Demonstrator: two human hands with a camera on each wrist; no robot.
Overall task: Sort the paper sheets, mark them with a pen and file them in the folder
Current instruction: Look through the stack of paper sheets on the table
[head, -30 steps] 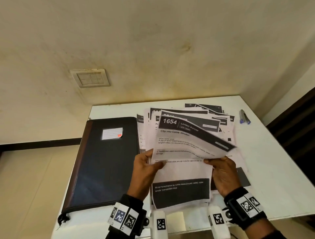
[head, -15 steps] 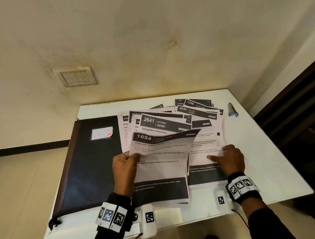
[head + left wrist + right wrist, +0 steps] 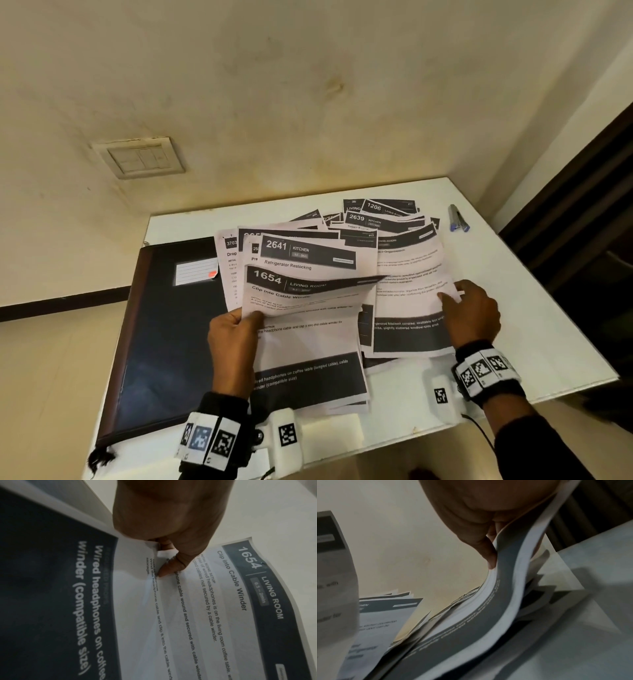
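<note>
My left hand (image 3: 239, 318) pinches the left edge of the sheet headed 1654 Living Room (image 3: 308, 329), thumb on top; the wrist view shows the same sheet (image 3: 197, 608) with my left hand (image 3: 164, 561) on its edge. That sheet bends above a left stack on the white table (image 3: 548, 325). My right hand (image 3: 455, 301) grips the right edge of a sheet (image 3: 407, 308) on the spread pile, and the right wrist view shows that sheet (image 3: 508, 588) curling up against my right hand (image 3: 493, 555). A closed dark folder (image 3: 161, 335) lies left. The pen (image 3: 458, 218) rests far right.
More printed sheets (image 3: 383, 219) fan out toward the back of the table. A wall with a switch plate (image 3: 140, 159) stands behind. The table's right edge borders a dark doorway (image 3: 582, 222). A small white card (image 3: 332, 425) lies at the front edge.
My left hand has carried the 1654 sheet left toward the folder side. My right hand let go of it and moved right onto a sheet of the spread pile, lifting its edge.
</note>
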